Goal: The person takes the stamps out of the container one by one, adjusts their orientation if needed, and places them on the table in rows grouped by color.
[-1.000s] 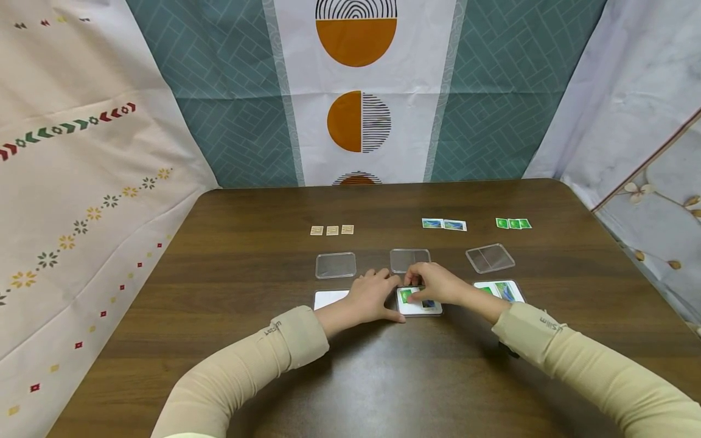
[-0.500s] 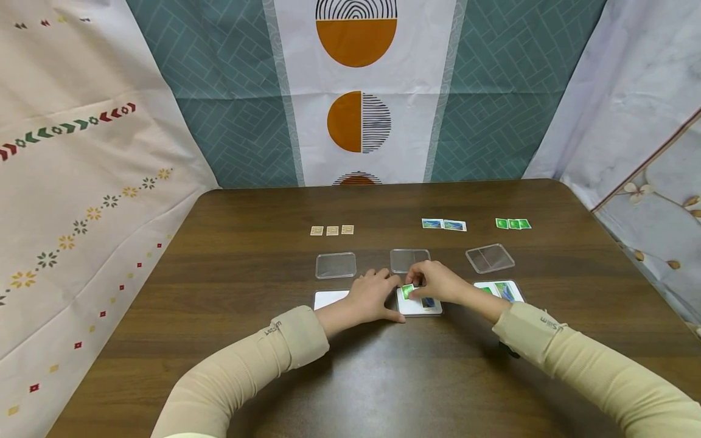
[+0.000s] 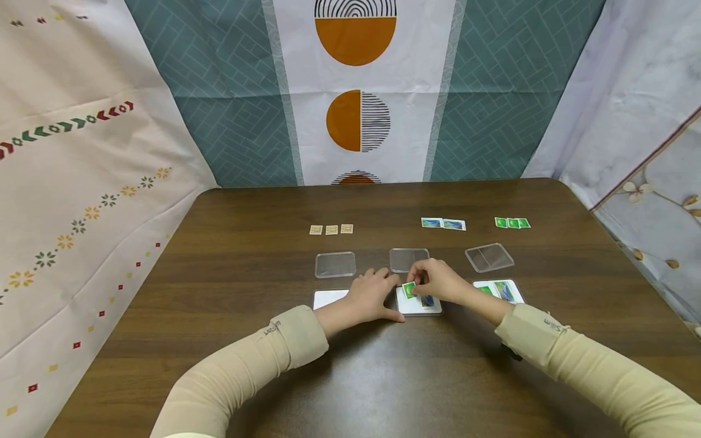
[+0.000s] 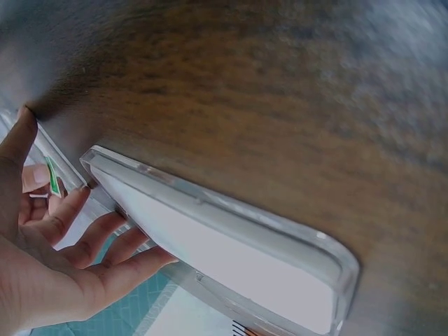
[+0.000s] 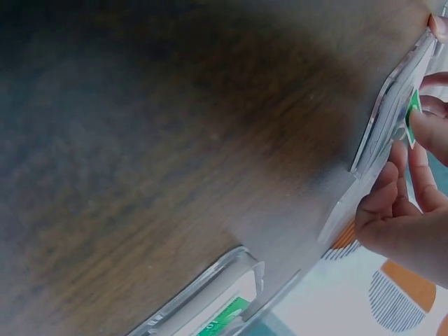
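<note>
Green stamp (image 3: pixel 409 290) | near case (image 3: pixel 413 308) far edge | left hand (image 3: pixel 372 296) spread, right hand (image 3: pixel 441 281) pinching it

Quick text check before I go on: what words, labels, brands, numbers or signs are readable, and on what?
No text reads with certainty.
Left sleeve: dark lettering on cuff, too small.
Right sleeve: dark lettering on cuff, too small.
Pinched green piece: nothing legible.
Boxed green piece, right wrist view: pale marks, too blurred.
Tan pieces, blue pieces: too small.
</note>
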A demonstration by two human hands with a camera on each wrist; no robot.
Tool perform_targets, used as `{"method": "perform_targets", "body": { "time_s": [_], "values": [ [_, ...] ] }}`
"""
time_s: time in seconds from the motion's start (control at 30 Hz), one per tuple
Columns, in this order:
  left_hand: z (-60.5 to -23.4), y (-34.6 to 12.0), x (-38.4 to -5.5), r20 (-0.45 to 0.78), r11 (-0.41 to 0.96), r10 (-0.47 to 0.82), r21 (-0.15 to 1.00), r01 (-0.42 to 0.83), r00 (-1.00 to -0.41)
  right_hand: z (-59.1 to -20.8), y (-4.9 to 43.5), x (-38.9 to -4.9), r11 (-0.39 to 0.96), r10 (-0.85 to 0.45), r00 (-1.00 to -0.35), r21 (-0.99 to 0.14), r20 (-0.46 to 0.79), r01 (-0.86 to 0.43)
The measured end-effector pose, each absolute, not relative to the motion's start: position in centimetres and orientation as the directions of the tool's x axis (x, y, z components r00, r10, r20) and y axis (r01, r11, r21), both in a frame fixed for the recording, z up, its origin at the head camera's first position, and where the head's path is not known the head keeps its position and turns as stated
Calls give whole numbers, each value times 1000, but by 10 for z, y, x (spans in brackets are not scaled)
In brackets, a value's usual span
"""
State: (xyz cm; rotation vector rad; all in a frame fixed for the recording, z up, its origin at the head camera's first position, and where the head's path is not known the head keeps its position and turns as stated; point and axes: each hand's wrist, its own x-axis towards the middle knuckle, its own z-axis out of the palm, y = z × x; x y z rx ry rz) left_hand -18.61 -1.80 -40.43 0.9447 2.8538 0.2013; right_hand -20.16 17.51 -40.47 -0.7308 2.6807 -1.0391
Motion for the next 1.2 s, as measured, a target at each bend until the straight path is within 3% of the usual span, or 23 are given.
{"method": "perform_targets", "body": {
  "time_s": [1.2],
  "values": [
    [-403, -18, -185, -80, 797, 596, 182, 576, -799, -402, 191, -208, 521, -560, -829, -778, 1, -353]
  ]
}}
